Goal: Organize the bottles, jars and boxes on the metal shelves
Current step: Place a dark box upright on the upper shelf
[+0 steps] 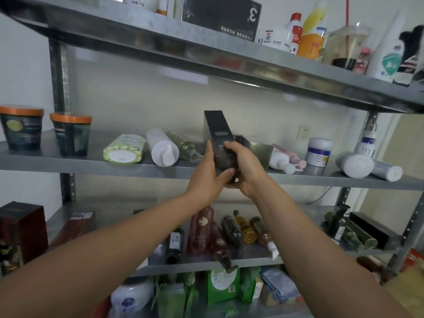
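Only 1 mark reads clearly: a white "3".

At 1 o'clock on the top shelf (160, 35), the large black box (220, 12) bears a white "3" with a small degree ring, upside down, beside a row of white Chinese characters too small to make out. Just right of it, the white bottle (278, 39) and the yellow bottle (314, 31) carry inverted blue lettering, too blurred to read. At 8 o'clock, the red-brown box (75, 226) on the lower shelf (206, 260) shows white capitals on a grey patch, illegible. The slim dark box (220, 138) at centre has a small unreadable label, as does the green pouch (220, 285) at 6 o'clock.
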